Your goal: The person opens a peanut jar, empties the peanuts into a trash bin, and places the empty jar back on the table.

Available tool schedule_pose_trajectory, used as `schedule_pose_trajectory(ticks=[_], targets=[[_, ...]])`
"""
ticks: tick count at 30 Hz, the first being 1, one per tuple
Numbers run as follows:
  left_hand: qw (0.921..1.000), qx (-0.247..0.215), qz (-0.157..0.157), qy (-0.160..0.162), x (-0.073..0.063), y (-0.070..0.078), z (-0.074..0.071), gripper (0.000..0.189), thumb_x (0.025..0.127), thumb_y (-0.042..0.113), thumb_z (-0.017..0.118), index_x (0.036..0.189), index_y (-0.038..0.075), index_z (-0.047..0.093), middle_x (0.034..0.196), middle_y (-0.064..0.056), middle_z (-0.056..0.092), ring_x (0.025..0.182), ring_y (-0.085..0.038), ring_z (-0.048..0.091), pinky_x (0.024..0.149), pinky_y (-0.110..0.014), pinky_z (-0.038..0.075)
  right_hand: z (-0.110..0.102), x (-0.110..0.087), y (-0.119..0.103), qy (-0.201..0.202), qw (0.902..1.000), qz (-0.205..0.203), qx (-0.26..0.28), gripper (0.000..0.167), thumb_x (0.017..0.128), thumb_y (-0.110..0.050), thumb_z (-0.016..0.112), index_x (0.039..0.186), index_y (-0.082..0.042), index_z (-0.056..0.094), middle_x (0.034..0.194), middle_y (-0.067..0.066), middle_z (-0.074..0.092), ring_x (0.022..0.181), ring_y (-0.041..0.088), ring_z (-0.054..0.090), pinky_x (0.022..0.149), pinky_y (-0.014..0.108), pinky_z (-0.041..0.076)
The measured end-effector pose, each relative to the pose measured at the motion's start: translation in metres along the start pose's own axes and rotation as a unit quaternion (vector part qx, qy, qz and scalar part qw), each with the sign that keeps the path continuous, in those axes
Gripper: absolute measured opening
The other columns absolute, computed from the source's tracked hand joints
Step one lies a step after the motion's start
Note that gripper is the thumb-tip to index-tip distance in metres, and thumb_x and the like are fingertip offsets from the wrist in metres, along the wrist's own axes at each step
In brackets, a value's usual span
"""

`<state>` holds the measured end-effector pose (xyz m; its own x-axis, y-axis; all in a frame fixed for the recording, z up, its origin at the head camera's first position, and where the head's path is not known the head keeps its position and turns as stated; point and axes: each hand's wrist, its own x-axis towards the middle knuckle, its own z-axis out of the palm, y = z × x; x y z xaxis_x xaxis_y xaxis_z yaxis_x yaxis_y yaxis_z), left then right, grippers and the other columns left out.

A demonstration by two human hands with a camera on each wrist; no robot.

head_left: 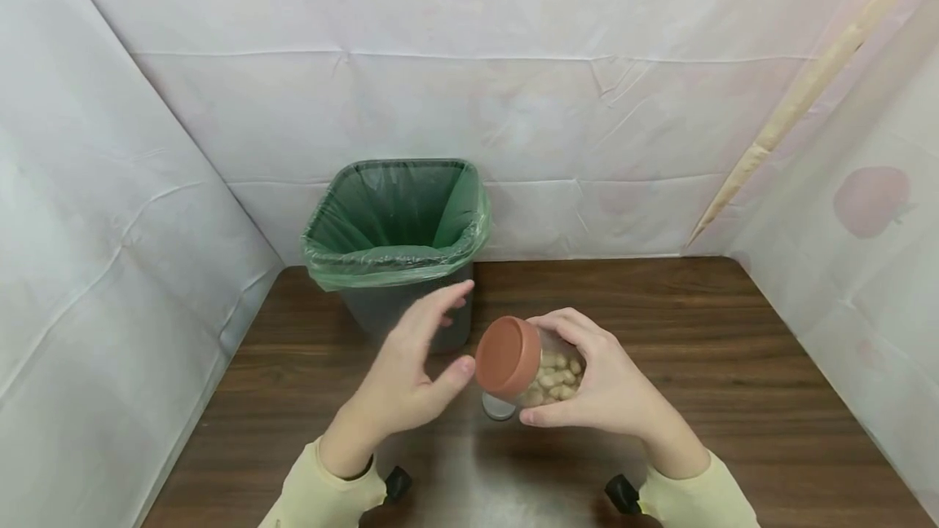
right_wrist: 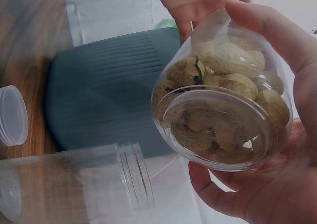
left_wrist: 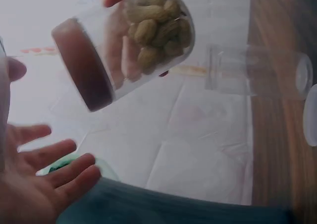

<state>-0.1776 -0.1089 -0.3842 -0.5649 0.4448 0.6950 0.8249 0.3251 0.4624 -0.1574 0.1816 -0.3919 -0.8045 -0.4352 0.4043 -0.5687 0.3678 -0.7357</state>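
Note:
My right hand (head_left: pixel 597 377) grips a clear jar of unshelled peanuts (head_left: pixel 556 381) around its body. The jar is tilted above the table, its reddish-brown lid (head_left: pixel 506 357) facing left; in the right wrist view its round base (right_wrist: pixel 218 130) faces the camera. Beside the lid, my left hand (head_left: pixel 411 365) holds nothing, its fingers spread and thumb pointing toward the lid. In the left wrist view there is a gap between those fingers (left_wrist: pixel 69 174) and the lid. A second clear jar (right_wrist: pixel 94 184), uncapped and empty, stands upright on the table, mostly hidden in the head view.
A dark grey bin (head_left: pixel 411 312) lined with a green bag (head_left: pixel 396 263) stands at the back left of the wooden table (head_left: pixel 660 332). A pale round lid (head_left: pixel 499 407) lies on the table under the held jar. White cloth (head_left: pixel 513 121) hangs behind and at both sides.

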Motion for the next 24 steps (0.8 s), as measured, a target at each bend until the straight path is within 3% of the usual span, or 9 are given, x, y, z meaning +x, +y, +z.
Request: schedule_pose_trajectory(ticks=[4,6,10,15,24], targets=[[0.9974,0.010,0.015,-0.070,-0.002,0.000,0.009,0.078,0.109,0.054,0.053,0.170,0.009,0.035,0.171,-0.009,0.043,0.154,-0.031,0.045,0.119,-0.055,0.044,0.002,0.000,0.000,-0.005,0.9999,-0.009,-0.003,0.089,0.066,-0.042,0.107,0.144,-0.027,0.066,0.135,-0.011,0.065,0.115,0.014,0.066,0.092,0.033,0.059],[0.9959,0.010,0.023,-0.087,-0.002,0.000,0.013,0.079,0.110,0.054,0.053,0.171,0.008,0.033,0.172,-0.010,0.041,0.156,-0.031,0.043,0.123,-0.056,0.040,0.003,0.000,0.000,-0.007,0.9999,-0.010,-0.005,0.090,0.066,-0.042,0.107,0.144,-0.027,0.066,0.135,-0.011,0.065,0.115,0.013,0.066,0.092,0.034,0.059],[0.9936,0.004,0.037,-0.107,-0.003,-0.001,0.020,0.078,0.111,0.055,0.049,0.170,0.006,0.032,0.169,-0.013,0.043,0.154,-0.030,0.045,0.121,-0.053,0.043,0.005,0.000,0.001,-0.013,0.9999,-0.004,-0.008,0.090,0.065,-0.043,0.108,0.144,-0.027,0.066,0.135,-0.012,0.064,0.116,0.013,0.066,0.093,0.033,0.059],[0.9914,-0.007,0.055,-0.119,-0.003,0.000,0.023,0.080,0.110,0.056,0.053,0.169,0.006,0.033,0.163,-0.014,0.046,0.146,-0.028,0.052,0.114,-0.045,0.052,0.006,-0.001,-0.001,-0.019,0.9997,0.008,-0.012,0.090,0.065,-0.042,0.108,0.143,-0.029,0.066,0.134,-0.014,0.064,0.116,0.011,0.066,0.093,0.034,0.058],[0.9904,-0.015,0.095,-0.099,0.000,0.003,0.025,0.074,0.108,0.047,0.062,0.162,0.001,0.043,0.154,-0.013,0.052,0.135,-0.024,0.059,0.107,-0.033,0.054,0.010,-0.004,-0.002,-0.011,0.9981,0.022,-0.056,0.093,0.065,-0.047,0.106,0.146,-0.028,0.065,0.134,-0.018,0.068,0.115,0.008,0.068,0.096,0.035,0.058]])
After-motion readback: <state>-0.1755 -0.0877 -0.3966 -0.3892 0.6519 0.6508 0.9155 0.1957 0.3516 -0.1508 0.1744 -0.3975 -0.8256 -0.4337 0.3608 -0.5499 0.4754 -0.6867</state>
